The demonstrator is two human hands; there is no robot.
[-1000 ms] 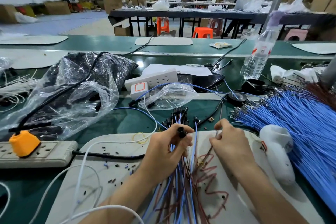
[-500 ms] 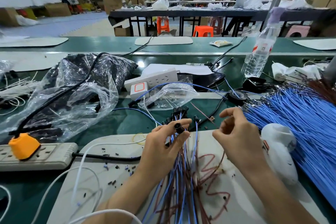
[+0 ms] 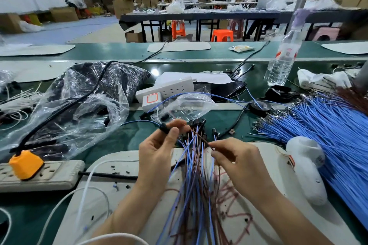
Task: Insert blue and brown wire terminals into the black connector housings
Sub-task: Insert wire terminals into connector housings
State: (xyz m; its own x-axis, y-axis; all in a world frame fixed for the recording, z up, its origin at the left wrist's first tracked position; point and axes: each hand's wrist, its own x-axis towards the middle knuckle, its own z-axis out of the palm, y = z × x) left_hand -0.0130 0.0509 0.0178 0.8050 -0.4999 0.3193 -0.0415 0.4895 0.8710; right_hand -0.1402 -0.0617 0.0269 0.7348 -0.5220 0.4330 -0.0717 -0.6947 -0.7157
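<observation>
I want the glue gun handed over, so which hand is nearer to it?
Right. The right hand is just beside the white glue gun, on its left; the left hand is farther off, beyond the wire bundle.

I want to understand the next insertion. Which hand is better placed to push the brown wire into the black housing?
The right hand, probably: it pinches the brown wire, whose tip points toward the black housing that the left hand holds.
</observation>
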